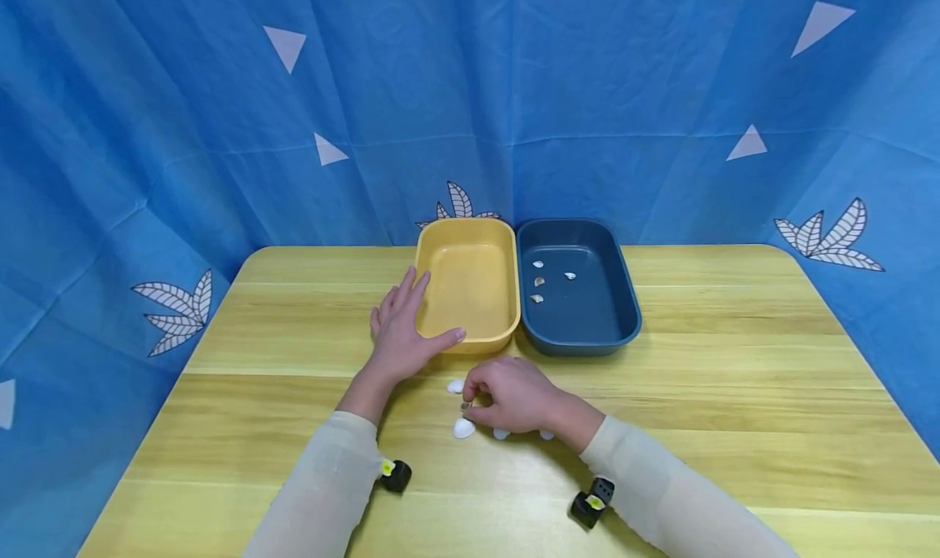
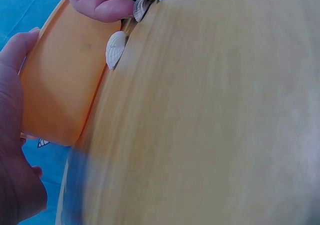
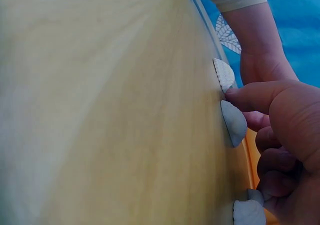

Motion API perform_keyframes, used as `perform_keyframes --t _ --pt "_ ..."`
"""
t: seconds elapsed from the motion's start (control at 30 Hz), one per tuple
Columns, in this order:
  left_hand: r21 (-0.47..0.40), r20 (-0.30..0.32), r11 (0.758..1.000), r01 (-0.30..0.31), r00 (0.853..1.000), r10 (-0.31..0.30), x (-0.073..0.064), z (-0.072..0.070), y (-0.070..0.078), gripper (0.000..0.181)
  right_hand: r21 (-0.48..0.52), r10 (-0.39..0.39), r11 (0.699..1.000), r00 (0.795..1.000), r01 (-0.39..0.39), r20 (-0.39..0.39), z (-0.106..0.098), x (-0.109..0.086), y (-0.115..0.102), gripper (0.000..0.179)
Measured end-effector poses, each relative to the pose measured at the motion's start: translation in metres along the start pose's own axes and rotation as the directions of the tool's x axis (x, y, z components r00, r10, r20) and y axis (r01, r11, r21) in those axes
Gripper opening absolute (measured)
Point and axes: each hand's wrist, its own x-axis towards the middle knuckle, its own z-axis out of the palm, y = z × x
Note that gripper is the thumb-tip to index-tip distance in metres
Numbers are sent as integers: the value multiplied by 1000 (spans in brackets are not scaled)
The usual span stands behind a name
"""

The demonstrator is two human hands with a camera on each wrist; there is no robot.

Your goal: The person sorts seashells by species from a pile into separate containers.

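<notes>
In the head view my right hand (image 1: pixel 516 395) is low over the table, pinching a small brownish-grey seashell (image 1: pixel 466 407) between thumb and forefinger. A white seashell (image 1: pixel 463 429) lies just in front of those fingertips, and another, a paired-looking white seashell (image 1: pixel 454 387), lies behind them. More white shells show partly under that hand, such as one seashell (image 3: pixel 234 123) in the right wrist view. My left hand (image 1: pixel 400 334) rests on the yellow tray (image 1: pixel 470 347), fingers stretched along its left rim and thumb across the front rim. The yellow tray's visible floor is bare.
Touching the yellow tray's right side stands a dark blue tray (image 1: pixel 580 349) with several small seashells (image 1: pixel 539 281) in it. Both trays stand at the back of the wooden table (image 1: pixel 734 362), against a blue curtain (image 1: pixel 624 68).
</notes>
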Motion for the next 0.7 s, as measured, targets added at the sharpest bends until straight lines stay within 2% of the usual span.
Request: perform_keyframes --t 0.43,0.7 --pt "-10 11 1000 12 1000 -12 -1 1 0 107 36 6 999 1000 -6 9 0 -1 -2 8" --pt "0 -3 1000 -8 1000 8 0 2 -2 107 54 1 999 999 1 -33 -6 -6 -9 9"
